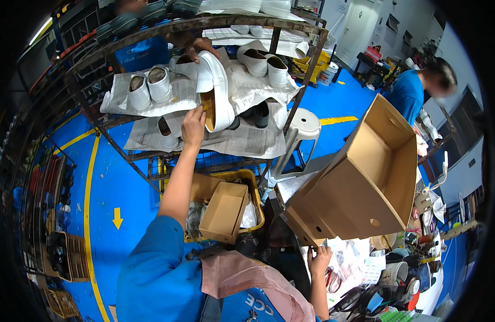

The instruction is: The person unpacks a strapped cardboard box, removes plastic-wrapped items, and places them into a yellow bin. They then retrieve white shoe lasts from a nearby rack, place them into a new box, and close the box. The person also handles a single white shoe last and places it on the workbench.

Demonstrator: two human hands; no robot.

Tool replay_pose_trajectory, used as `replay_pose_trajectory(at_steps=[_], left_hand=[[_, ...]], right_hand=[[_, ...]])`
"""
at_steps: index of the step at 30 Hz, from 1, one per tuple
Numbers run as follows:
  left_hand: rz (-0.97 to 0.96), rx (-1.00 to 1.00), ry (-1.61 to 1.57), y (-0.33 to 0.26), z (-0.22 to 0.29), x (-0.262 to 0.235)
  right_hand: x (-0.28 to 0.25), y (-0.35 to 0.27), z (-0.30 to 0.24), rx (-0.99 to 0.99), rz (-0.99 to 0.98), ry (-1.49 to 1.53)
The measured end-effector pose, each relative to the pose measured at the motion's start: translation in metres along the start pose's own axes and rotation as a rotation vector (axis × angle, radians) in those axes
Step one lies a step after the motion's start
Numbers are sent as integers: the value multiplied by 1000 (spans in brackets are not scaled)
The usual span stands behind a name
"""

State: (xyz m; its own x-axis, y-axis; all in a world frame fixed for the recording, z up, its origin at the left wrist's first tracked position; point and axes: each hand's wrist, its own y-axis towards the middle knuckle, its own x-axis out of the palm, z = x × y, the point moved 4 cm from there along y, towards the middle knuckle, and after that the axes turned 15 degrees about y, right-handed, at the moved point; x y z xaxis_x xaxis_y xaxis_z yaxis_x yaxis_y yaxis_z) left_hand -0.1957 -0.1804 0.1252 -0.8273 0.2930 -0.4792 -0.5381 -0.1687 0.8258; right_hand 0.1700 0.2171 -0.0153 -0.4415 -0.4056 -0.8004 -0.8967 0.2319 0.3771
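Note:
My left hand [193, 126] reaches up to the metal rack [306, 70] and grips the lower end of a white shoe [219, 91], which stands on end with its tan insole showing. Another person's hand [198, 47] comes from behind the rack and touches the top of the same shoe. My right hand [318, 261] holds the lower corner of a large open cardboard box [365, 182], tilted with its opening facing up and to the right. The inside of the box looks empty.
Several white shoes [149, 86] sit on newspaper across the rack's shelves. Below the rack a yellow crate [256, 188] holds a smaller cardboard box [225, 211]. A white stool [304, 124] stands beside the rack. A person in blue [414, 91] works at right. A cluttered bench [397, 273] lies lower right.

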Motion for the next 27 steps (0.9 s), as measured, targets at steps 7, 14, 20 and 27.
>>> replay_pose_trajectory(at_steps=[7,14,20,27], left_hand=[[-33,11,47,0,13,1],[-75,-47,62,0,33,1],[97,-461,-423,-12,8,-30],[-221,-576,-651,-19,-27,-43]], right_hand=[[2,-2,1,16,-6,-3],[5,-5,7,54,-26,7],[8,-6,6,93,-61,16],[36,-3,-24,346,-814,-139]])
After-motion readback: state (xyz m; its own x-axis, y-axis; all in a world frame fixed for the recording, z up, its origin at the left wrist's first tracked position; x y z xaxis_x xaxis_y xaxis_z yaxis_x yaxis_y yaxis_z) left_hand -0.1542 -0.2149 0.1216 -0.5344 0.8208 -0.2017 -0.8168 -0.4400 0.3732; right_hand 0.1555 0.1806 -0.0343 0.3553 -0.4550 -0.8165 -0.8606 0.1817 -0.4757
